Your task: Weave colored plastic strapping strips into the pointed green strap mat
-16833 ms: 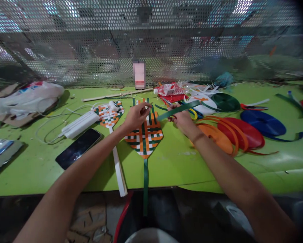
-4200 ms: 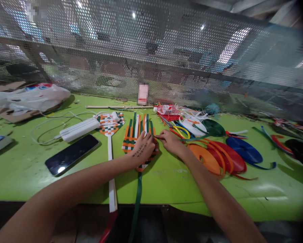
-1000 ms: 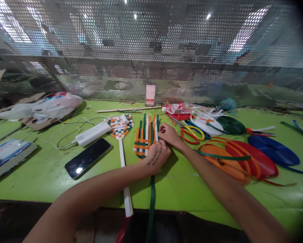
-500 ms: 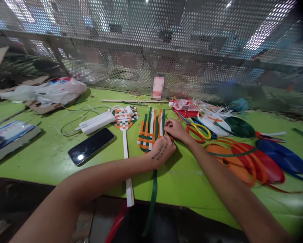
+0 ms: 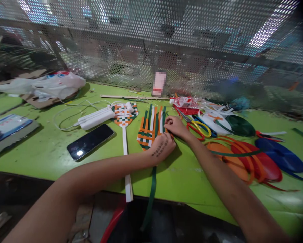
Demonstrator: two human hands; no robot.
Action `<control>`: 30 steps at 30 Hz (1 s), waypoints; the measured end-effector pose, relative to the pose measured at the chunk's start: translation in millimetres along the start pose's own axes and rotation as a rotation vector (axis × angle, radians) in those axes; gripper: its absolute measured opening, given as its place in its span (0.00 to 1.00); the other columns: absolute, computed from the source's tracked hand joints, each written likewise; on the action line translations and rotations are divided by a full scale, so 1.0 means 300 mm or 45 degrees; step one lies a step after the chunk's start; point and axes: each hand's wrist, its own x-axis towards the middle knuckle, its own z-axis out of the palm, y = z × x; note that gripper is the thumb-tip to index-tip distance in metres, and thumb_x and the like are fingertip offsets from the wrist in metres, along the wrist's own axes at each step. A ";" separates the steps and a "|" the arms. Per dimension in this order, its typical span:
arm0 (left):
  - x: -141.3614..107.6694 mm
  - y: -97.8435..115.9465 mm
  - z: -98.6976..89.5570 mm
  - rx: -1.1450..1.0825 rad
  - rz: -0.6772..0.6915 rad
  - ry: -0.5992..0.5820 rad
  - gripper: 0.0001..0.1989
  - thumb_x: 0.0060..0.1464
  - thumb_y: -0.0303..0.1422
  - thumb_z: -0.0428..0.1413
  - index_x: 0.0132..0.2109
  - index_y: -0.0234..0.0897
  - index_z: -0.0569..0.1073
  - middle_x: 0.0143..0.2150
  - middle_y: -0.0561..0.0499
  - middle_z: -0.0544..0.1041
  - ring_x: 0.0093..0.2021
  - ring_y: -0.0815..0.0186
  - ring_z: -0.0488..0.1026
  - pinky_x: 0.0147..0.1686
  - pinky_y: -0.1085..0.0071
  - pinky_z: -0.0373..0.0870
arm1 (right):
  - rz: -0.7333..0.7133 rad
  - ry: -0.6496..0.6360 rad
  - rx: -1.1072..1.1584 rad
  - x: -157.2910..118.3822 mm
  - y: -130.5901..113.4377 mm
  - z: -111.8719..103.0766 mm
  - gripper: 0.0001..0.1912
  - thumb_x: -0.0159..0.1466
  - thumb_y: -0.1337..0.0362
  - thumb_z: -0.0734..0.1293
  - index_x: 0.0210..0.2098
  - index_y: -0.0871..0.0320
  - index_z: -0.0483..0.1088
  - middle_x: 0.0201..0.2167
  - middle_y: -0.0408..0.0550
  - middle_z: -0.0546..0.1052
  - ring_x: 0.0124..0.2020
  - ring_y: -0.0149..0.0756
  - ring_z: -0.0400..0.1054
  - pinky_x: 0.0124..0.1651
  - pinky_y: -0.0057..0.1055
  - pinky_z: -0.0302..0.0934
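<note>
A partly woven piece of orange, green and white plastic strips (image 5: 145, 134) lies on the green table, its loose strip ends pointing away from me. My left hand (image 5: 163, 147), with writing on its back, rests closed over the weave's lower right part, fingertips mostly hidden. Just beyond it, my right hand (image 5: 176, 127) is pinched closed at the right edge, on the strips there. From beneath my left forearm a long green strip (image 5: 153, 185) hangs past the table edge. Left of the piece lies a woven fan (image 5: 124, 116) with a white handle.
A phone (image 5: 90, 141) and a white power bank (image 5: 97, 118) with a cable lie left. To the right are scissors (image 5: 200, 128) and coils of orange (image 5: 227, 162), red (image 5: 270, 165), blue (image 5: 280, 155) and green strip (image 5: 241, 125). A perforated metal screen (image 5: 131, 37) stands behind.
The view has shifted slightly. Both hands stay at the right side of the weave, with hardly any movement of the fingers.
</note>
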 end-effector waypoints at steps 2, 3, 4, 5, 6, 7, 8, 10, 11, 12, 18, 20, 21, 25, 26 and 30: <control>0.000 -0.001 -0.006 -0.018 0.004 -0.018 0.16 0.60 0.15 0.47 0.44 0.24 0.79 0.40 0.34 0.78 0.37 0.57 0.76 0.28 0.69 0.63 | -0.003 0.005 -0.003 0.001 -0.001 0.001 0.05 0.51 0.67 0.66 0.29 0.56 0.68 0.22 0.41 0.70 0.25 0.33 0.63 0.29 0.30 0.55; -0.001 -0.002 -0.008 -0.023 0.002 -0.019 0.17 0.61 0.15 0.46 0.45 0.24 0.79 0.40 0.34 0.78 0.37 0.57 0.76 0.28 0.68 0.64 | 0.002 0.001 -0.001 0.001 -0.003 0.001 0.05 0.51 0.67 0.66 0.29 0.56 0.68 0.22 0.41 0.70 0.25 0.33 0.63 0.29 0.30 0.55; -0.002 -0.002 -0.009 -0.025 0.000 -0.021 0.17 0.61 0.15 0.46 0.45 0.24 0.79 0.40 0.34 0.78 0.38 0.57 0.76 0.28 0.68 0.64 | 0.010 -0.004 0.002 0.001 -0.004 0.001 0.05 0.51 0.67 0.66 0.29 0.56 0.68 0.22 0.41 0.71 0.25 0.33 0.63 0.29 0.30 0.55; -0.003 -0.002 -0.009 -0.025 -0.001 -0.021 0.18 0.61 0.15 0.45 0.45 0.24 0.80 0.40 0.33 0.78 0.38 0.57 0.76 0.29 0.69 0.64 | 0.018 -0.006 0.003 0.001 -0.007 0.000 0.05 0.51 0.67 0.66 0.29 0.56 0.68 0.22 0.41 0.71 0.24 0.33 0.63 0.29 0.31 0.55; -0.005 -0.003 -0.009 -0.023 -0.003 -0.021 0.18 0.62 0.15 0.45 0.46 0.24 0.79 0.41 0.34 0.78 0.38 0.57 0.76 0.29 0.69 0.63 | 0.027 -0.004 0.000 0.000 -0.009 0.000 0.05 0.51 0.67 0.66 0.29 0.56 0.68 0.22 0.41 0.70 0.24 0.33 0.63 0.28 0.30 0.55; -0.006 -0.003 -0.007 -0.018 -0.004 -0.017 0.18 0.62 0.15 0.45 0.46 0.24 0.79 0.41 0.34 0.78 0.38 0.57 0.76 0.29 0.69 0.63 | 0.034 0.002 -0.005 -0.001 -0.010 -0.001 0.05 0.51 0.67 0.66 0.29 0.56 0.68 0.21 0.41 0.70 0.24 0.32 0.63 0.28 0.30 0.54; -0.006 -0.003 -0.006 -0.012 -0.001 -0.012 0.18 0.62 0.15 0.45 0.46 0.24 0.79 0.41 0.34 0.78 0.38 0.57 0.75 0.29 0.69 0.63 | 0.036 0.009 -0.012 -0.002 -0.012 -0.001 0.05 0.51 0.67 0.66 0.29 0.56 0.68 0.21 0.40 0.70 0.24 0.32 0.63 0.28 0.30 0.54; -0.006 -0.003 -0.003 0.001 0.008 0.003 0.18 0.61 0.15 0.45 0.45 0.23 0.79 0.40 0.34 0.78 0.37 0.58 0.75 0.28 0.69 0.62 | 0.027 0.015 -0.024 -0.003 -0.013 -0.003 0.04 0.51 0.67 0.66 0.29 0.56 0.67 0.21 0.40 0.70 0.24 0.31 0.62 0.28 0.29 0.53; -0.006 -0.003 -0.002 0.003 0.013 0.006 0.17 0.61 0.15 0.46 0.45 0.23 0.79 0.40 0.34 0.78 0.37 0.57 0.75 0.28 0.69 0.62 | 0.021 0.014 -0.027 -0.003 -0.014 -0.004 0.04 0.52 0.67 0.66 0.29 0.56 0.67 0.21 0.39 0.70 0.24 0.31 0.62 0.28 0.29 0.53; -0.005 -0.003 -0.002 0.002 0.019 0.007 0.16 0.61 0.15 0.47 0.44 0.23 0.79 0.40 0.34 0.78 0.37 0.57 0.75 0.27 0.69 0.62 | 0.016 0.010 -0.030 -0.004 -0.014 -0.005 0.04 0.52 0.67 0.66 0.29 0.56 0.67 0.21 0.39 0.70 0.24 0.31 0.62 0.28 0.28 0.53; -0.001 -0.004 -0.003 0.036 0.028 0.018 0.15 0.60 0.16 0.47 0.44 0.25 0.79 0.39 0.35 0.78 0.35 0.57 0.75 0.27 0.69 0.61 | 0.019 -0.026 -0.046 -0.004 -0.019 -0.009 0.04 0.53 0.68 0.66 0.29 0.56 0.67 0.21 0.39 0.70 0.24 0.32 0.63 0.28 0.28 0.54; -0.003 -0.005 -0.003 0.049 0.031 0.022 0.15 0.61 0.16 0.47 0.44 0.25 0.79 0.38 0.36 0.78 0.35 0.57 0.75 0.26 0.69 0.60 | 0.024 -0.027 -0.041 -0.005 -0.016 -0.009 0.04 0.53 0.69 0.66 0.30 0.56 0.67 0.21 0.39 0.70 0.24 0.31 0.63 0.28 0.28 0.55; -0.004 -0.005 -0.003 0.054 0.034 0.025 0.15 0.61 0.17 0.47 0.44 0.25 0.79 0.38 0.36 0.78 0.35 0.57 0.75 0.26 0.69 0.60 | 0.027 -0.025 -0.039 -0.005 -0.014 -0.008 0.05 0.53 0.70 0.66 0.30 0.56 0.67 0.22 0.39 0.70 0.24 0.31 0.63 0.29 0.28 0.55; -0.008 -0.005 0.000 0.075 0.037 0.032 0.15 0.61 0.17 0.47 0.44 0.25 0.79 0.38 0.37 0.78 0.36 0.58 0.75 0.27 0.70 0.59 | 0.035 -0.001 -0.007 -0.005 0.002 -0.007 0.06 0.54 0.70 0.68 0.31 0.56 0.67 0.24 0.40 0.72 0.26 0.32 0.66 0.30 0.28 0.57; -0.009 -0.005 0.002 0.079 0.037 0.034 0.15 0.62 0.17 0.47 0.44 0.25 0.78 0.39 0.37 0.78 0.36 0.58 0.75 0.27 0.70 0.59 | 0.032 0.005 -0.001 -0.005 0.006 -0.007 0.06 0.55 0.69 0.69 0.32 0.56 0.67 0.24 0.40 0.72 0.27 0.33 0.67 0.31 0.28 0.57; -0.008 -0.005 0.018 0.086 0.036 0.068 0.14 0.65 0.20 0.47 0.45 0.25 0.78 0.39 0.36 0.77 0.35 0.58 0.74 0.28 0.69 0.59 | -0.001 0.008 -0.041 -0.001 0.015 -0.009 0.06 0.58 0.66 0.71 0.32 0.57 0.69 0.27 0.43 0.75 0.29 0.33 0.68 0.33 0.28 0.60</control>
